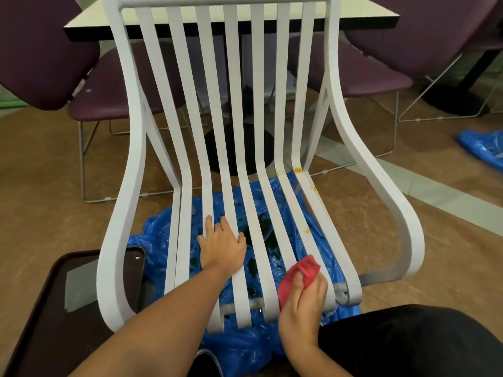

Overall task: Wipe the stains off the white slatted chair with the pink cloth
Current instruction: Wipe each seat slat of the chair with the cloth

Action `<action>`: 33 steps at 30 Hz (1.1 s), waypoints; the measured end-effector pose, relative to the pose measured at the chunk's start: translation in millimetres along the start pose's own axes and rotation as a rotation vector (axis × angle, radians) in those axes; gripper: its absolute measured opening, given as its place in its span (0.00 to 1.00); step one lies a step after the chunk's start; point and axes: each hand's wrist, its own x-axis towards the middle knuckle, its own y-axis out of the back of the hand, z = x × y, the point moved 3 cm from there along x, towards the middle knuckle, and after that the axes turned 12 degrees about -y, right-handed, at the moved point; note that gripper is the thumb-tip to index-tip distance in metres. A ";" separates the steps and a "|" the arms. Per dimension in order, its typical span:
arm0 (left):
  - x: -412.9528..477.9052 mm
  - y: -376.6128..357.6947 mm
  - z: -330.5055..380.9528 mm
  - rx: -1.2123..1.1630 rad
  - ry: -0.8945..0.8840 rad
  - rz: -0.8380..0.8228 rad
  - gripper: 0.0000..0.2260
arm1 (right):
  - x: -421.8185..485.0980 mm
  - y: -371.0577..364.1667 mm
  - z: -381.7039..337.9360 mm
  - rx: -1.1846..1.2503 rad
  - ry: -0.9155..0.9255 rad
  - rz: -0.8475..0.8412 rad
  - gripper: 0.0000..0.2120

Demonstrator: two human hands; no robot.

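The white slatted chair (174,110) fills the middle of the view, its seat slats running toward me. Orange stains (297,170) mark the right-hand slats near the seat's bend, and smaller orange spots (307,231) sit further down the rightmost slat. My left hand (221,244) lies flat with spread fingers on the middle seat slats. My right hand (302,303) grips the bunched pink cloth (295,277) and presses it on the right-hand slats near the seat's front edge.
A blue plastic sheet (245,346) with dark wet patches lies under the chair. A dark brown tray (54,317) sits at the lower left. Purple chairs (40,55) and a white-topped table (92,20) stand behind. Another blue bag (483,148) lies on the floor at right.
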 end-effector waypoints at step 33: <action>-1.4 2.2 1.7 -0.008 0.001 -0.019 0.31 | 113.5 -11.4 -10.2 -0.931 -0.089 -0.140 0.19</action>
